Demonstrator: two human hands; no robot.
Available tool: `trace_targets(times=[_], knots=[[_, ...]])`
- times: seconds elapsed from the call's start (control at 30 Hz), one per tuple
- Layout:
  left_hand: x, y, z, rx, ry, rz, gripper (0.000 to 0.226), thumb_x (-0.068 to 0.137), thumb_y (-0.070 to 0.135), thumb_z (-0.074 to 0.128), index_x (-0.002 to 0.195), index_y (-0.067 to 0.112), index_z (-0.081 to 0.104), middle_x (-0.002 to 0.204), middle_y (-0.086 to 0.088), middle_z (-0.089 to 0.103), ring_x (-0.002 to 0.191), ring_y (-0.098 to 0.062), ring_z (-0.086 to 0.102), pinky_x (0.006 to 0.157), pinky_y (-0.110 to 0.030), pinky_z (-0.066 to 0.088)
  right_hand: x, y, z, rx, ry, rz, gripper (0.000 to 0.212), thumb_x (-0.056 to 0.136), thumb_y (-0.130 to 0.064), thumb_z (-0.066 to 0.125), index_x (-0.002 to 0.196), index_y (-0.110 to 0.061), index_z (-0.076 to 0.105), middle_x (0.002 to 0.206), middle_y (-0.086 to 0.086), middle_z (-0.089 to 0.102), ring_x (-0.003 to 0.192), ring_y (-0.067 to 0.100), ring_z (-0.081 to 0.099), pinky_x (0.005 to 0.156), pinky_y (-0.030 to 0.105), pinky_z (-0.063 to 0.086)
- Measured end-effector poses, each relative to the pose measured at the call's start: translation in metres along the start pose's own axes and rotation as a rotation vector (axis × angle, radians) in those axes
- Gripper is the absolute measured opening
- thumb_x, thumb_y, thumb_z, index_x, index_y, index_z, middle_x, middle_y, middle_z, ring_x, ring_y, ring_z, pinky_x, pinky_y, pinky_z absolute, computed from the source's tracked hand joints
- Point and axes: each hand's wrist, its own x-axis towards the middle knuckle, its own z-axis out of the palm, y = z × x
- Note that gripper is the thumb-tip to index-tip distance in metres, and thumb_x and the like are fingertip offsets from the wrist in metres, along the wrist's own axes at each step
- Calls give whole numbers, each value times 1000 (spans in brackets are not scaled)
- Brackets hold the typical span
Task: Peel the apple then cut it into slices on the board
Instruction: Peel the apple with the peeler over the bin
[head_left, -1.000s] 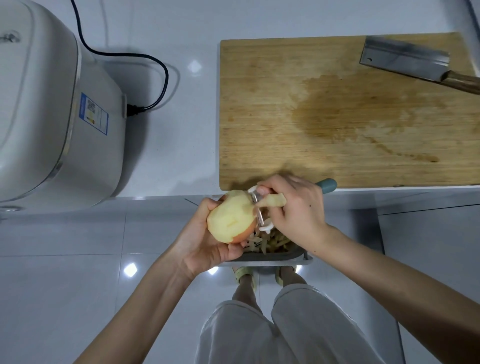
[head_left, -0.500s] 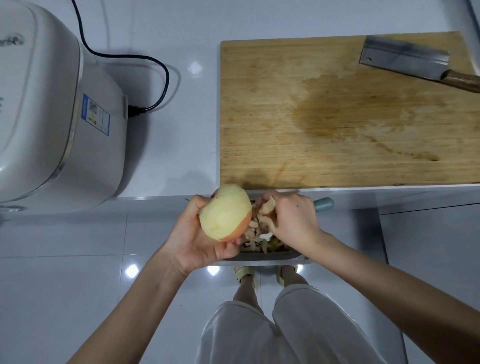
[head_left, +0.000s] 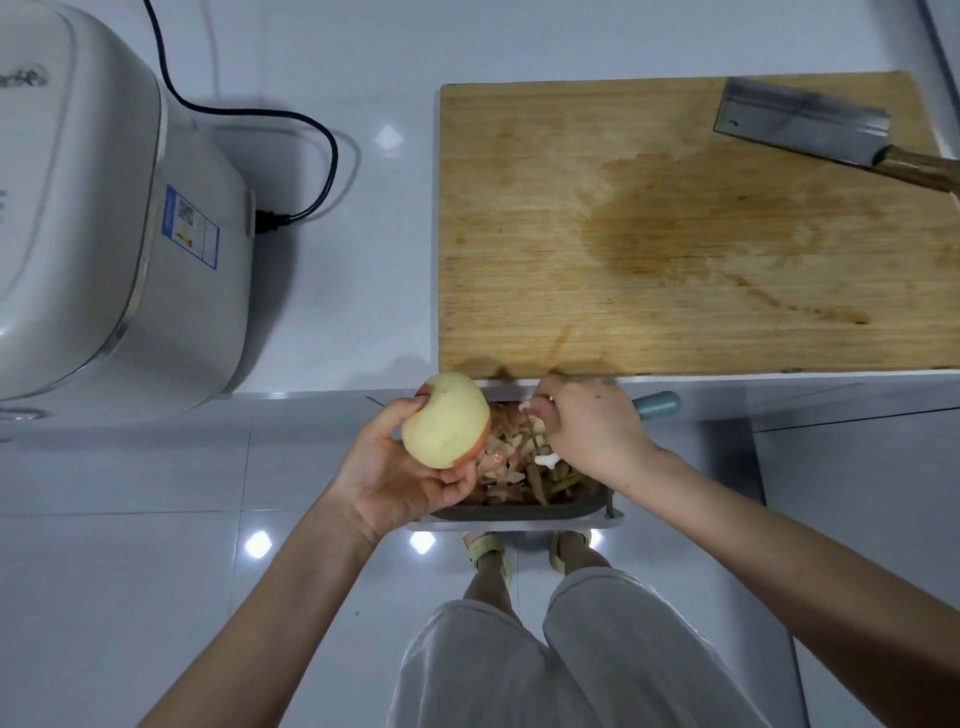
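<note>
Peeling step: left hand (head_left: 400, 475) grips the mostly bare apple (head_left: 445, 422), right hand (head_left: 592, 431) clasps the peeler (head_left: 655, 406) over the scrap bin (head_left: 519, 514) — next, I'd say, strip that red patch.

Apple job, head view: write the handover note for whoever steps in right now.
The left hand holds the apple over the bin of peels.
The right hand grips the peeler, clear of the apple.
The knife lies at the far right corner of the board.
Done: most skin off.
Left: a red strip at the apple's lower edge, then slicing on the board.
</note>
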Motion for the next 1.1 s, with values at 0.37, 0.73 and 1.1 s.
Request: trace_targets(times=[0.37, 0.73, 1.1], knots=[[3, -4, 10, -143, 94, -22, 47, 74, 29, 69, 110, 0, 59, 94, -23, 64, 79, -33, 66, 67, -42, 60, -7, -21, 0, 62, 546, -409, 13, 83, -9, 56, 85, -7, 69, 64, 4, 65, 60, 24, 56, 55, 29, 43], [4, -14, 22, 4, 221, 21, 34, 82, 38, 55, 77, 5, 58, 68, -9, 55, 62, -16, 47, 52, -25, 53, -5, -36, -4, -10, 736, -452, 22, 89, -19, 54, 80, -10, 71, 61, 0, 62, 55, 21, 53, 55, 29, 32], [-12, -11, 25, 76, -26, -92, 47, 67, 39, 57, 82, -3, 69, 73, -18, 62, 55, -21, 56, 47, -21, 47, -6, -15, 12, 165, 514, -326, 17, 68, -10, 47, 71, -9, 64, 54, 2, 59, 49, 22, 56, 49, 20, 34]])
